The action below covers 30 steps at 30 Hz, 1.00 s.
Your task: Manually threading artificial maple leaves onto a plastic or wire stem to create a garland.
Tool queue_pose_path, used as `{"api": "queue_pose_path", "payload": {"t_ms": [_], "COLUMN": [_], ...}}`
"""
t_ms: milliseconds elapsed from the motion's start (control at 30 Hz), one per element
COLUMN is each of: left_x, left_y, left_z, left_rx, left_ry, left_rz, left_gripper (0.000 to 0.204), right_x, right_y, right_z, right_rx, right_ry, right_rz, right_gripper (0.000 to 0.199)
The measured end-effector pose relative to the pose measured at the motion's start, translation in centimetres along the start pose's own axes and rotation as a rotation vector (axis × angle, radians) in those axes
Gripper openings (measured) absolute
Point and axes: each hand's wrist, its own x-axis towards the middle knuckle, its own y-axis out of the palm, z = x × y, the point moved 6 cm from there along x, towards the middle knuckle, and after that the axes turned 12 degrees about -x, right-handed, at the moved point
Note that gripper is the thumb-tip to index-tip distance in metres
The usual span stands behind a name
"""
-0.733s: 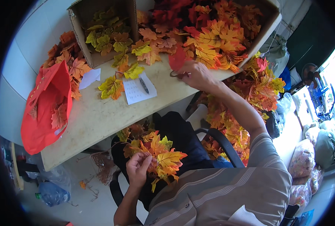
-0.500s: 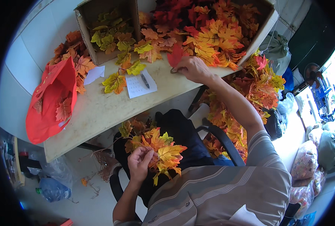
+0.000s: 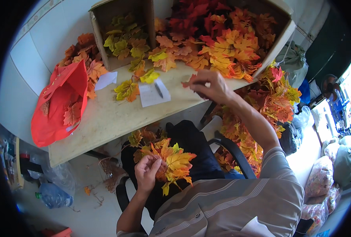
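Low over my lap, my left hand (image 3: 146,173) is closed on a garland of yellow and orange artificial maple leaves (image 3: 177,161), fingers pinched near its stem. My right hand (image 3: 211,87) is raised above the table's front edge, its fingers pinching a red artificial maple leaf (image 3: 189,81). On the table (image 3: 100,120) to its left lies a white note sheet (image 3: 151,101) with a dark pen (image 3: 159,91) on it. A yellow-green leaf spray (image 3: 127,91) rests beside the sheet.
An open cardboard box (image 3: 278,51) at the back holds red and orange leaves; a smaller box (image 3: 98,37) holds green ones. A red bag (image 3: 57,114) lies at the table's left end. Leaf garlands (image 3: 246,146) hang at the right, beside the chair's armrest (image 3: 236,154).
My right hand has lifted off the tabletop and come nearer, bringing the red leaf from beside the leaf pile. My left hand stays on the garland. The view has shifted slightly.
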Motion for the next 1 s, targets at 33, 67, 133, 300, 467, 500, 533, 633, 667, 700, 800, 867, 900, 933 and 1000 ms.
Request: {"api": "queue_pose_path", "payload": {"t_ms": [33,67,133,300,467,500,533,633,667,700,800,867,900,933,1000], "left_x": [-0.1,0.1,0.2,0.0,-0.3,-0.4,-0.5,-0.5,-0.5,-0.7,-1.0,-0.9,-1.0,-1.0,-1.1], "left_y": [-0.1,-0.2,-0.2,0.8,-0.1,-0.4,-0.4,-0.1,0.3,0.9,2.2,2.5,2.6,2.7,2.9], "left_z": [-0.1,-0.3,-0.5,-0.7,0.6,0.6,0.5,0.4,0.0,-0.9,-2.1,-2.1,-2.4,-2.7,-3.1], "left_rx": [0.001,-0.043,-0.085,-0.188,-0.161,-0.159,-0.021,0.147,0.179,0.312,0.571,0.563,0.599,0.633,0.62], "left_ry": [-0.005,0.006,0.01,0.036,-0.016,-0.011,0.01,0.091,0.144,0.229,0.407,0.4,0.444,0.491,0.5], "left_rz": [-0.017,-0.032,-0.069,-0.064,-0.097,-0.099,-0.081,-0.051,-0.036,-0.006,0.085,0.1,0.087,0.079,0.07], "left_gripper": [0.008,0.008,0.007,0.008,0.009,0.009,0.007,0.007,0.009,0.007,0.007,0.007,0.007,0.007,0.008], "right_x": [-1.0,-2.0,-4.3,-9.4,-10.9,-11.0,-11.0,-11.1,-11.1,-11.0,-10.6,-10.6,-10.5,-10.4,-10.6], "right_y": [1.0,2.2,4.6,12.0,15.0,15.0,14.9,15.5,15.5,15.7,16.0,16.3,16.2,16.0,16.0], "right_z": [1.0,2.1,5.8,8.8,9.7,9.6,9.3,7.7,7.5,7.1,6.3,5.9,6.1,6.2,6.0], "right_rx": [0.013,0.029,-0.032,-0.127,-0.181,-0.146,-0.114,0.129,0.126,0.19,0.238,0.219,0.225,0.228,0.302], "right_ry": [-0.059,-0.117,-0.273,-0.381,-0.406,-0.366,-0.328,-0.165,-0.166,-0.116,-0.008,0.052,0.025,0.0,0.07], "right_rz": [0.023,0.047,0.061,0.114,0.184,0.187,0.192,0.3,0.301,0.349,0.474,0.548,0.523,0.494,0.503], "right_gripper": [0.009,0.008,0.01,0.018,0.024,0.022,0.02,0.016,0.016,0.015,0.014,0.014,0.014,0.014,0.013]}}
